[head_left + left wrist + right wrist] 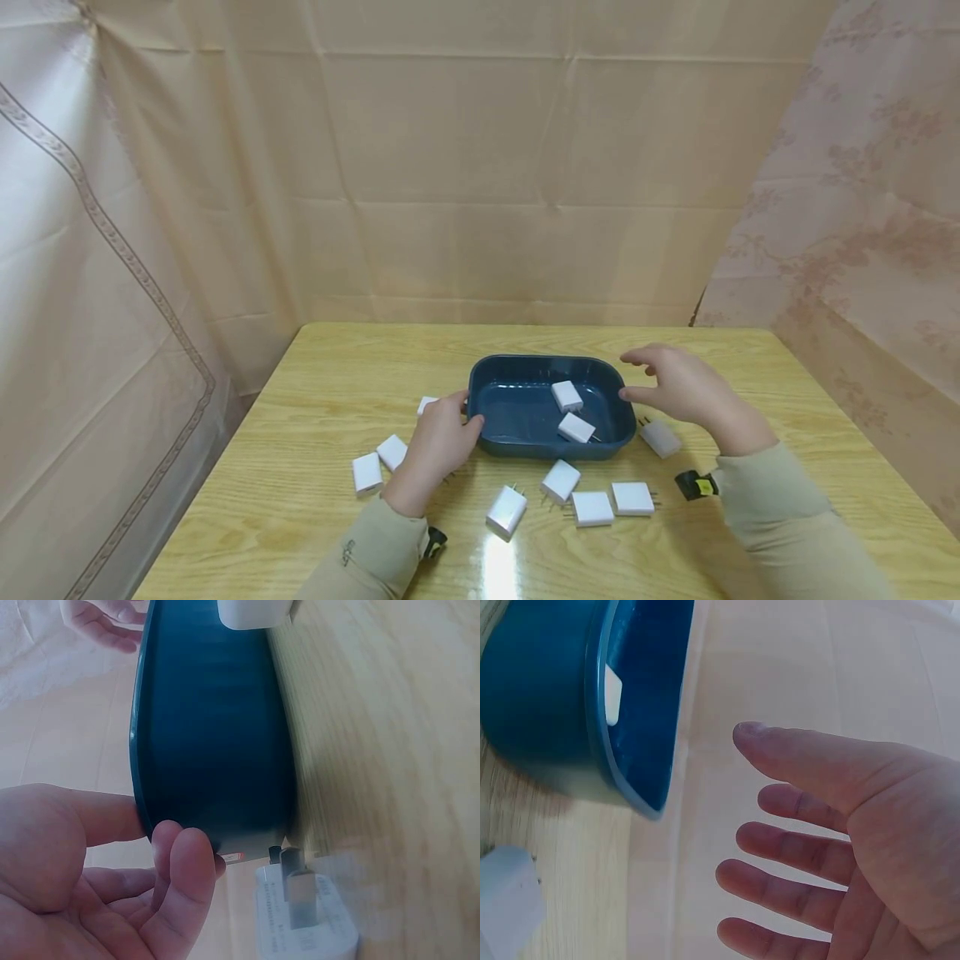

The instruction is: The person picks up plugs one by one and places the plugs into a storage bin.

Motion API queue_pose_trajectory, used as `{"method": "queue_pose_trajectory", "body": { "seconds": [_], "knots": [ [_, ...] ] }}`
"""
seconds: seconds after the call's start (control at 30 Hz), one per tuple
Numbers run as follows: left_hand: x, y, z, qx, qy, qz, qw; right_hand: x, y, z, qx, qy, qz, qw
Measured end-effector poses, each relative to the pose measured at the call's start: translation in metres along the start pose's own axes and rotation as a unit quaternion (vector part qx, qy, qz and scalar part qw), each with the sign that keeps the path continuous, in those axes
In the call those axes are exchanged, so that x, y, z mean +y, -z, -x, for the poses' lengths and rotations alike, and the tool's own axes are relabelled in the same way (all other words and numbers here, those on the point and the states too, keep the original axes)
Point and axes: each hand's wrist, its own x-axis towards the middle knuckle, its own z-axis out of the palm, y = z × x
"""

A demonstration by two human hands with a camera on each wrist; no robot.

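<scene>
A dark blue rectangular dish (517, 450) sits on the table with two white charger plugs (577, 427) inside it. My left hand (441, 442) grips its left end; in the left wrist view the thumb (112, 819) lies at the rim and the fingers (191, 862) curl against the outer wall. At the dish's right end, my right hand (678, 387) holds nothing. Its fingers are spread and apart from the dish wall (547, 697) in the right wrist view. One white charger plug (660, 437) lies just below the right hand.
Several more white charger plugs lie on the wooden table (300, 467): a pair (367, 473) left of my left hand, and others (592, 508) in front of the dish. Their metal prongs point various ways. A beige cloth (450, 167) hangs behind the table.
</scene>
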Motion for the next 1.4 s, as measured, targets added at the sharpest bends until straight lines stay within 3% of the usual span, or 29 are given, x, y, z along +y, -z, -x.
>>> {"method": "queue_pose_trajectory", "body": {
  "seconds": [0.67,1.4],
  "knots": [
    [0.001,0.000,0.001,0.004,-0.001,0.001,1.0000,0.032,0.020,0.024,0.002,-0.033,0.005,0.9995],
    [0.001,-0.001,0.000,0.008,-0.001,0.003,1.0000,0.034,0.026,0.028,0.004,-0.028,0.020,0.9994]
  ]
}}
